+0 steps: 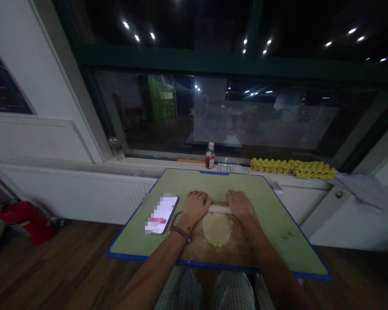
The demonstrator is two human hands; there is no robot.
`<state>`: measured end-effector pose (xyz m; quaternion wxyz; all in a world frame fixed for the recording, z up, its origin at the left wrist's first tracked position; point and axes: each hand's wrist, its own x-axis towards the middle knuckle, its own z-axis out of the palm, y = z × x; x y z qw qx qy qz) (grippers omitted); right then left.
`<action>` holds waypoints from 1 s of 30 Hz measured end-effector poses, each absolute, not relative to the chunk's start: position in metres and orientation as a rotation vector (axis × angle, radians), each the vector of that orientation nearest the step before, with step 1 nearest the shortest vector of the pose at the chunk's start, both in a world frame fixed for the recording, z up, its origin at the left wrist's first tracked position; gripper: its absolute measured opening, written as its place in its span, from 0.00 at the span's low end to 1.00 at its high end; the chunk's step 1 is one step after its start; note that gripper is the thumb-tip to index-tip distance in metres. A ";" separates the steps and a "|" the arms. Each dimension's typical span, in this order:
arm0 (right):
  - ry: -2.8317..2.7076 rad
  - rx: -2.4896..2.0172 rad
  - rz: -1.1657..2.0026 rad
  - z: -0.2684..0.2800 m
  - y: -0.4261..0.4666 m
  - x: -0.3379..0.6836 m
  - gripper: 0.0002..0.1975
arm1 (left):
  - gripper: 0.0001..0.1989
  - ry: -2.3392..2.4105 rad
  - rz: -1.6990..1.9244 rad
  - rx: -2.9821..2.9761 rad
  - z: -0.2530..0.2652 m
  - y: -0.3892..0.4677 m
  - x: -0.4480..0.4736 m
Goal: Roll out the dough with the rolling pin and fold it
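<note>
A pale rolling pin (220, 209) lies crosswise over the far edge of a thin, roughly round sheet of dough (217, 230). My left hand (195, 206) is closed over the pin's left end. On its right end rests my right hand (241, 206), fingers curled over it and a ring on one finger. The handles themselves are hidden under my palms. Beneath the dough is a brown wooden board (223, 255), dusted with flour in places. To the left of my left hand lies a phone (163, 217) with its screen lit.
The board sits on a small green table (278, 219) with a blue rim. On the windowsill behind stand a red bottle with a white cap (210, 157), a clear plastic bottle (116, 147) and yellow egg trays (292, 168). A red container (27, 221) is on the floor at left.
</note>
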<state>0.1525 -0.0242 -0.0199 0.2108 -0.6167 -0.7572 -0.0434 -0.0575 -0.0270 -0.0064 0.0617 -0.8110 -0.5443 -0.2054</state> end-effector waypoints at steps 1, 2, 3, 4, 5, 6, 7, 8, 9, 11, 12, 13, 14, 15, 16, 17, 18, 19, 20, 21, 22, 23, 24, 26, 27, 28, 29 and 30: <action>-2.097 -1.765 -0.134 -0.018 -0.026 0.152 0.18 | 0.15 -1.649 -0.617 -2.454 -0.007 -0.027 -0.058; -2.099 -1.810 -0.155 -0.017 -0.027 0.152 0.18 | 0.15 -1.651 -0.612 -2.453 -0.007 -0.027 -0.058; -2.109 -1.839 -0.182 -0.016 -0.029 0.152 0.18 | 0.15 -1.653 -0.605 -2.450 -0.007 -0.026 -0.058; -2.117 -1.844 -0.200 -0.016 -0.030 0.152 0.17 | 0.15 -1.652 -0.598 -2.447 -0.008 -0.026 -0.058; -2.111 -1.844 -0.210 -0.016 -0.032 0.153 0.17 | 0.15 -1.650 -0.588 -2.446 -0.008 -0.026 -0.058; -2.093 -1.844 -0.215 -0.017 -0.032 0.154 0.17 | 0.15 -1.650 -0.572 -2.448 -0.008 -0.027 -0.058; -2.067 -1.844 -0.213 -0.018 -0.033 0.155 0.17 | 0.16 -1.655 -0.552 -2.451 -0.008 -0.027 -0.058; -2.042 -1.845 -0.206 -0.018 -0.033 0.155 0.18 | 0.16 -1.664 -0.532 -2.455 -0.008 -0.027 -0.057; -2.021 -1.848 -0.197 -0.019 -0.033 0.156 0.19 | 0.16 -1.680 -0.514 -2.457 -0.008 -0.028 -0.057; -2.024 -1.847 -0.185 -0.019 -0.033 0.156 0.19 | 0.17 -1.712 -0.484 -2.463 -0.008 -0.029 -0.057; -2.043 -1.845 -0.181 -0.019 -0.033 0.157 0.19 | 0.17 -1.723 -0.477 -2.465 -0.007 -0.030 -0.057; -2.068 -1.843 -0.180 -0.018 -0.033 0.157 0.19 | 0.17 -1.730 -0.475 -2.465 -0.007 -0.030 -0.057; -2.093 -1.841 -0.186 -0.017 -0.034 0.157 0.19 | 0.17 -1.732 -0.476 -2.464 -0.007 -0.030 -0.057; -2.117 -1.838 -0.197 -0.017 -0.034 0.157 0.19 | 0.17 -1.732 -0.477 -2.462 -0.007 -0.031 -0.057; -2.140 -1.834 -0.213 -0.016 -0.035 0.157 0.18 | 0.17 -1.731 -0.478 -2.461 -0.007 -0.031 -0.058; -2.152 -1.836 -0.229 -0.015 -0.036 0.157 0.18 | 0.18 -1.729 -0.478 -2.458 -0.007 -0.031 -0.058; -2.158 -1.841 -0.243 -0.015 -0.036 0.157 0.18 | 0.18 -1.726 -0.478 -2.458 -0.007 -0.031 -0.058; -2.164 -1.847 -0.253 -0.014 -0.037 0.157 0.18 | 0.18 -1.723 -0.477 -2.457 -0.007 -0.030 -0.058; -2.168 -1.856 -0.259 -0.014 -0.037 0.156 0.18 | 0.18 -1.718 -0.477 -2.457 -0.007 -0.030 -0.058; -2.170 -1.864 -0.263 -0.014 -0.037 0.156 0.18 | 0.18 -1.711 -0.479 -2.458 -0.007 -0.030 -0.058; -2.170 -1.869 -0.268 -0.013 -0.037 0.156 0.18 | 0.18 -1.705 -0.483 -2.458 -0.008 -0.029 -0.058; -2.168 -1.873 -0.274 -0.013 -0.036 0.156 0.18 | 0.18 -1.699 -0.485 -2.458 -0.008 -0.029 -0.058; -2.167 -1.873 -0.281 -0.013 -0.036 0.157 0.18 | 0.18 -1.696 -0.485 -2.458 -0.008 -0.029 -0.058; -2.160 -1.878 -0.292 -0.015 -0.035 0.157 0.19 | 0.18 -1.700 -0.482 -2.458 -0.008 -0.029 -0.058; -2.168 -1.877 -0.302 -0.016 -0.034 0.158 0.19 | 0.18 -1.706 -0.478 -2.458 -0.008 -0.029 -0.058; -2.186 -1.874 -0.318 -0.017 -0.033 0.159 0.19 | 0.19 -1.713 -0.470 -2.458 -0.008 -0.029 -0.058; -2.209 -1.868 -0.342 -0.019 -0.033 0.160 0.18 | 0.19 -1.720 -0.462 -2.459 -0.007 -0.029 -0.058; -2.234 -1.859 -0.372 -0.020 -0.033 0.161 0.18 | 0.19 -1.723 -0.455 -2.460 -0.007 -0.030 -0.058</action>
